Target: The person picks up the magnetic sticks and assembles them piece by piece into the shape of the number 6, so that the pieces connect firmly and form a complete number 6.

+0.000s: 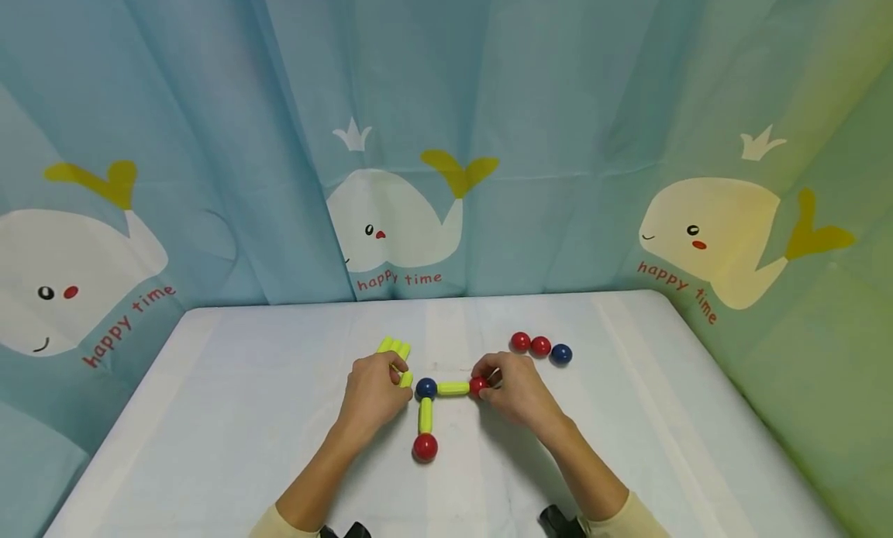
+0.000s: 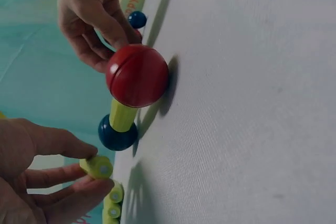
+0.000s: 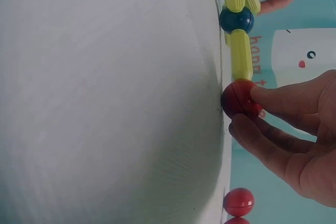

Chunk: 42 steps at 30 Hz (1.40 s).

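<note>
On the table lies an L of two yellow rods and three balls. A blue ball (image 1: 426, 387) forms the corner; one rod (image 1: 425, 415) runs toward me to a red ball (image 1: 425, 447), the other rod (image 1: 453, 388) runs right to a second red ball (image 3: 241, 99). My right hand (image 1: 519, 387) pinches that second red ball between thumb and fingers at the rod's end. My left hand (image 1: 377, 391) pinches a loose yellow rod (image 2: 98, 167) between thumb and fingers, just left of the blue ball. The rod's end face points at the left wrist camera.
Several more yellow rods (image 1: 395, 346) lie together beyond my left hand. Behind my right hand, two red balls (image 1: 520, 342) and a blue ball (image 1: 561, 355) sit in a row. A curtain (image 1: 558, 135) with printed whales hangs along the far edge of the white table (image 1: 244, 414).
</note>
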Each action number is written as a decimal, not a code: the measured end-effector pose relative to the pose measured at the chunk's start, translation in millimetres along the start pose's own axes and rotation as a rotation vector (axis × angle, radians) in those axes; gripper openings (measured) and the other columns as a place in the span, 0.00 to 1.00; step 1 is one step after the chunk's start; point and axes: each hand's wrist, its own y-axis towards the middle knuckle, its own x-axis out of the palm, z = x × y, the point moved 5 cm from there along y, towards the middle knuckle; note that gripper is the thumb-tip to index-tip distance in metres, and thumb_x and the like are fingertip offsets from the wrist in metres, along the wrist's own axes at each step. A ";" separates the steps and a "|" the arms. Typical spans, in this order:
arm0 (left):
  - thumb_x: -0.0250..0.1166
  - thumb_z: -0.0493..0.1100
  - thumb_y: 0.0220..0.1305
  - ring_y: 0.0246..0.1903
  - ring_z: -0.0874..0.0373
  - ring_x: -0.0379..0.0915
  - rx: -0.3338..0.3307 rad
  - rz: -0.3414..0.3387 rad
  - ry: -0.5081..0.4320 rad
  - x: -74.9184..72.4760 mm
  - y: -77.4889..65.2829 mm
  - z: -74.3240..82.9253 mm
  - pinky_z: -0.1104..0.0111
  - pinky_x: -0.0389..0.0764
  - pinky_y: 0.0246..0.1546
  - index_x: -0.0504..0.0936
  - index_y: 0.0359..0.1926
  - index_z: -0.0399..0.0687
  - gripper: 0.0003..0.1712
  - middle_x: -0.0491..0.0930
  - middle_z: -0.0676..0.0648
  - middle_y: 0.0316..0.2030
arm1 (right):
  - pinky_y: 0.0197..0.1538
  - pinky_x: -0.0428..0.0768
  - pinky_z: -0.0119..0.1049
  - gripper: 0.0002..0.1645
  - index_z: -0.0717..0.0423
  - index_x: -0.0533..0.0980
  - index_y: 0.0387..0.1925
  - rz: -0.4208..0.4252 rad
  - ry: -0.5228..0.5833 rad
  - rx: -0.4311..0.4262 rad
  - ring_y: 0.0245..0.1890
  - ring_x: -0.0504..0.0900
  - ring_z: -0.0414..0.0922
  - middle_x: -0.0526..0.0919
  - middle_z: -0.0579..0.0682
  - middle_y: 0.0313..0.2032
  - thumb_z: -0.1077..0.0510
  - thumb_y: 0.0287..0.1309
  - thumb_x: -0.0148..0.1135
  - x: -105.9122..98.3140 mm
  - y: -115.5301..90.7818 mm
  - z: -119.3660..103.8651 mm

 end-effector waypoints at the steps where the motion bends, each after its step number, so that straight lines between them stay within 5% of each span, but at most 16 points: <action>1: 0.77 0.35 0.52 0.30 0.55 0.72 -0.004 -0.008 -0.012 -1.0 -1.5 -0.9 0.68 0.74 0.28 0.87 0.39 0.43 0.12 0.77 0.50 0.26 | 0.42 0.86 0.37 0.13 0.52 0.86 0.38 -0.001 0.000 0.001 0.36 0.81 0.44 0.86 0.46 0.34 0.70 0.53 0.75 0.0 0.2 -0.1; 14: 0.78 0.37 0.50 0.23 0.57 0.76 -0.004 -0.156 -0.164 -8.1 -29.5 -5.7 0.66 0.78 0.24 0.86 0.40 0.44 0.15 0.81 0.50 0.28 | 0.40 0.86 0.36 0.12 0.52 0.86 0.38 -0.005 -0.002 0.015 0.36 0.82 0.43 0.86 0.46 0.34 0.69 0.54 0.75 -0.2 0.7 -0.3; 27: 0.81 0.39 0.47 0.25 0.58 0.77 0.006 -0.293 -0.223 -0.9 -53.2 4.4 0.66 0.78 0.27 0.84 0.38 0.47 0.17 0.81 0.51 0.29 | 0.40 0.86 0.37 0.12 0.52 0.86 0.38 0.001 -0.002 0.008 0.36 0.82 0.43 0.86 0.46 0.33 0.69 0.54 0.75 -1.4 -0.3 -0.3; 42: 0.79 0.38 0.49 0.19 0.58 0.81 -0.018 -0.396 -0.313 11.0 -77.6 -1.9 0.66 0.80 0.24 0.81 0.35 0.47 0.15 0.80 0.50 0.27 | 0.41 0.87 0.37 0.12 0.52 0.87 0.39 0.003 -0.012 0.022 0.36 0.82 0.43 0.86 0.46 0.34 0.68 0.54 0.76 -1.2 0.4 -0.4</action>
